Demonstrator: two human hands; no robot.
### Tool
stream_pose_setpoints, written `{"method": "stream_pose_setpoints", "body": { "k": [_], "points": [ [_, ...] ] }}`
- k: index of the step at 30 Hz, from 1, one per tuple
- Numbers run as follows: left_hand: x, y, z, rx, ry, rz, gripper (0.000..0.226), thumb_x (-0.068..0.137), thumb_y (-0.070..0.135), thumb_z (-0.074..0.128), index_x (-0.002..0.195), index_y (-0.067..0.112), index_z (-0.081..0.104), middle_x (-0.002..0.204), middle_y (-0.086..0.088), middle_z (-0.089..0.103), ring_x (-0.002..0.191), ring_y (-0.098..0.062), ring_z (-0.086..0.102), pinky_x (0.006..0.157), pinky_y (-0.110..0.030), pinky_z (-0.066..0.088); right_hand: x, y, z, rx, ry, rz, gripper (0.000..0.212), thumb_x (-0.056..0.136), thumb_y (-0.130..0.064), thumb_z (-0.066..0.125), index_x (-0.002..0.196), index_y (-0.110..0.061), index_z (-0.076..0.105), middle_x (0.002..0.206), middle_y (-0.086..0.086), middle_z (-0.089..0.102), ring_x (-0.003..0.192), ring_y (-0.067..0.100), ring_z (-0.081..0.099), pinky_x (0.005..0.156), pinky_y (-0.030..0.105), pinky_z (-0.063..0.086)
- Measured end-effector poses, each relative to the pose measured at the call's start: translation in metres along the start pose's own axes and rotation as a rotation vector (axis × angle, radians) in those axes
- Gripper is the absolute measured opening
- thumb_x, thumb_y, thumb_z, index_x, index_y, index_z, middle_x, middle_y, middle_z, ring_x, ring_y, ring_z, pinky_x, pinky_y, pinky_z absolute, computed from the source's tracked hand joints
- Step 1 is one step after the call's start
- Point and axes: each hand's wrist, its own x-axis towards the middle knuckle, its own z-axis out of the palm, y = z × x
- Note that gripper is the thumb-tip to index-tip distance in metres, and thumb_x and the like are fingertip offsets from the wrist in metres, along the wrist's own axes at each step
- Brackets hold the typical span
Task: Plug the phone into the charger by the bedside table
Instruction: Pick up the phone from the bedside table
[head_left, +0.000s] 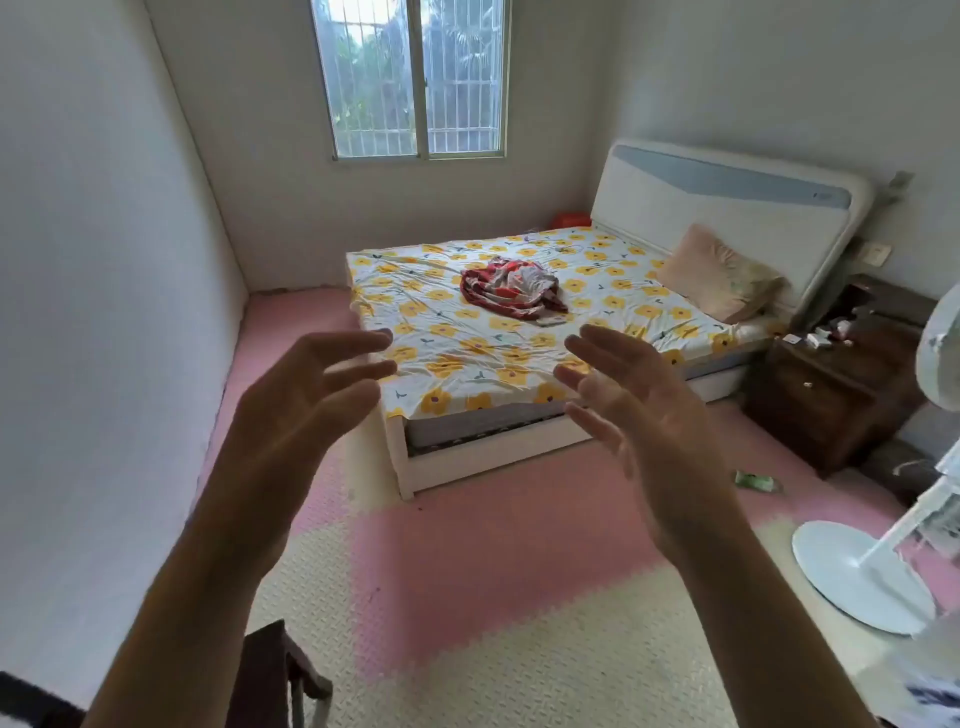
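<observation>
Both my hands are raised in front of me, empty, fingers spread. My left hand (306, 395) and my right hand (639, 410) face each other, well short of the bed (519, 358). A small pale flat object that may be the phone (551, 321) lies on the flowered sheet just below a crumpled red cloth (511, 287). The dark wooden bedside table (831, 384) stands right of the bed with small items on top. A white wall socket (875, 253) sits above it beside the headboard. I cannot make out a charger cable.
A white standing fan (857, 577) occupies the floor at the right. A green wrapper (753, 480) lies near the bedside table. A pink pillow (719, 273) leans on the headboard. Pink and cream foam mats cover the floor; a dark chair back (280, 675) is near my left arm.
</observation>
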Motion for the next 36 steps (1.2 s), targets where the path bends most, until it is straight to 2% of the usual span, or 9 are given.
{"method": "stream_pose_setpoints", "body": {
  "k": [3,9,12,18,21,24,28,33,36],
  "points": [
    [0.036,-0.022,-0.018,-0.037,-0.043,0.010,0.034,0.078,0.045,0.060,0.110,0.040,0.066,0.125,0.012,0.068,0.117,-0.015,0.065,0.099,-0.051,0.047,0.029,0.015,0.017,-0.040,0.035,-0.029,0.040,0.084,-0.022,0.062,0.124,-0.027,0.061,0.127,-0.009,0.068,0.116,0.012,0.066,0.100,0.039,0.052],
    [0.089,-0.076,-0.028,-0.052,-0.195,-0.042,0.038,0.079,0.041,0.061,0.115,0.029,0.064,0.123,0.010,0.068,0.116,-0.013,0.065,0.084,-0.025,0.057,0.068,0.044,0.032,-0.072,0.091,-0.019,0.045,0.077,-0.035,0.064,0.122,-0.029,0.062,0.126,-0.006,0.069,0.116,0.016,0.067,0.092,0.034,0.053],
    [0.117,-0.093,-0.019,-0.081,-0.236,-0.045,0.038,0.081,0.039,0.060,0.116,0.026,0.065,0.124,0.008,0.068,0.117,-0.015,0.065,0.087,-0.021,0.055,0.085,0.053,0.028,-0.122,0.113,0.004,0.045,0.078,-0.034,0.063,0.123,-0.028,0.061,0.125,-0.005,0.069,0.115,0.016,0.068,0.090,0.032,0.056],
    [0.172,-0.124,0.024,-0.129,-0.323,-0.068,0.041,0.080,0.042,0.058,0.117,0.027,0.065,0.125,0.011,0.067,0.119,-0.013,0.063,0.088,-0.026,0.056,0.122,0.070,0.009,-0.218,0.176,0.044,0.038,0.086,-0.022,0.058,0.125,-0.021,0.062,0.121,-0.009,0.070,0.112,0.010,0.068,0.092,0.025,0.056],
    [0.201,-0.137,0.059,-0.132,-0.365,-0.088,0.045,0.079,0.044,0.057,0.119,0.025,0.065,0.125,0.012,0.067,0.120,-0.012,0.062,0.094,-0.036,0.051,0.148,0.074,-0.016,-0.247,0.233,0.056,0.037,0.086,-0.024,0.058,0.123,-0.025,0.063,0.120,-0.012,0.070,0.112,0.008,0.067,0.094,0.030,0.056],
    [0.234,-0.147,0.099,-0.161,-0.402,-0.091,0.042,0.080,0.044,0.057,0.118,0.027,0.065,0.126,0.012,0.067,0.119,-0.012,0.063,0.100,-0.044,0.048,0.178,0.079,-0.052,-0.257,0.292,0.051,0.036,0.085,-0.026,0.059,0.121,-0.027,0.064,0.119,-0.013,0.070,0.112,0.009,0.067,0.099,0.038,0.053],
    [0.285,-0.154,0.165,-0.194,-0.447,-0.090,0.038,0.082,0.044,0.057,0.114,0.027,0.067,0.126,0.007,0.066,0.118,-0.014,0.064,0.103,-0.051,0.046,0.220,0.083,-0.108,-0.275,0.356,0.036,0.038,0.085,-0.026,0.060,0.123,-0.026,0.063,0.119,-0.013,0.071,0.111,0.005,0.067,0.099,0.036,0.052],
    [0.349,-0.150,0.257,-0.217,-0.541,-0.052,0.036,0.083,0.045,0.058,0.114,0.030,0.069,0.127,0.005,0.067,0.118,-0.014,0.064,0.103,-0.053,0.045,0.272,0.080,-0.190,-0.289,0.437,0.035,0.039,0.084,-0.026,0.060,0.122,-0.024,0.065,0.116,-0.012,0.072,0.109,0.005,0.067,0.097,0.033,0.054],
    [0.380,-0.150,0.307,-0.245,-0.568,-0.022,0.033,0.082,0.044,0.059,0.111,0.032,0.069,0.124,0.008,0.067,0.116,-0.013,0.065,0.101,-0.051,0.048,0.300,0.080,-0.232,-0.299,0.472,0.042,0.038,0.083,-0.029,0.060,0.120,-0.027,0.066,0.115,-0.013,0.072,0.109,0.006,0.068,0.096,0.036,0.055]
  ]
}}
